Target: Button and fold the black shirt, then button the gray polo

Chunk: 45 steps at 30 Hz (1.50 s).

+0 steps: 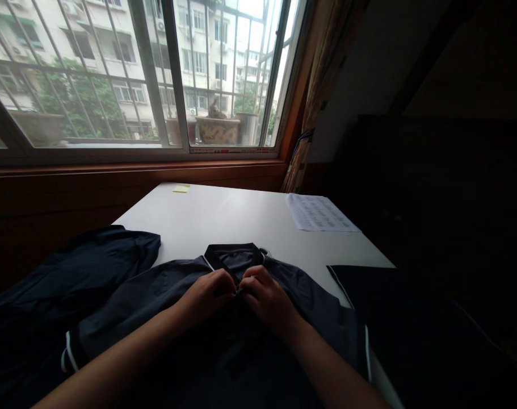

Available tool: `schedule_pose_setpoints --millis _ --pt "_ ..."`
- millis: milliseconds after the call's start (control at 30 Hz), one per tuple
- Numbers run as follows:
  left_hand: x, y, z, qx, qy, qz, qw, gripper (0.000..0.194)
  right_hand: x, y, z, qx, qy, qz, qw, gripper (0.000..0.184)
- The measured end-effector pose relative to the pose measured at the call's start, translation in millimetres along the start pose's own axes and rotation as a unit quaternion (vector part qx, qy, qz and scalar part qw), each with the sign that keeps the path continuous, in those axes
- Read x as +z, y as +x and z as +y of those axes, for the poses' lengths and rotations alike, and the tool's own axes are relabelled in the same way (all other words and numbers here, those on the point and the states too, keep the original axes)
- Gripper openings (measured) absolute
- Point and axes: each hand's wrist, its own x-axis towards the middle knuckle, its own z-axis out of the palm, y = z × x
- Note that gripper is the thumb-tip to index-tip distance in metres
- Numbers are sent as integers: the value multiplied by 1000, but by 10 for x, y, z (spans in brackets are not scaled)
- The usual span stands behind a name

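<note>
A dark short-sleeved shirt (156,295) with white-edged trim lies spread face up, its collar (230,250) toward the window. Just below the collar, at the neck opening, my left hand (213,289) pinches the front edge of the fabric. Close against it, my right hand (264,292) has its thumb and fingers closed on the other side of the same opening. Something small and light shows between the fingertips, too hidden to name. Shadow covers the lower front of the shirt.
The white table (224,210) bears a dark blue garment (88,267) at left and another dark cloth (381,307) at right. Printed sheets (322,213) and a yellow sticky note (181,188) lie toward the back. Beyond are a barred window (177,74) and a tied curtain (311,113).
</note>
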Motion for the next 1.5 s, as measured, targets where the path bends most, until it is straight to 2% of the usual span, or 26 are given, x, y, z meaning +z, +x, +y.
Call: schedule_pose_setpoints --millis 133,300,433,733,1100,1500 --pt "-10 10 6 -33 -11 -1 999 11 12 -12 9 33 -5 13 999 25" --pt "-5 17 19 -38 -20 -1 999 12 -17 8 -23 18 14 -30 999 13" --pt "-6 22 20 -53 -23 -2 998 13 -11 8 -33 7 11 -40 999 9" --pt "-3 29 20 -41 -3 2 999 9 4 14 -5 38 35 -38 998 9" --pt "20 -5 5 17 -2 15 1000 9 -42 113 -107 166 137 -34 976 10" --pt "26 -14 -13 36 -7 14 999 8 -47 162 -142 233 169 -49 956 9"
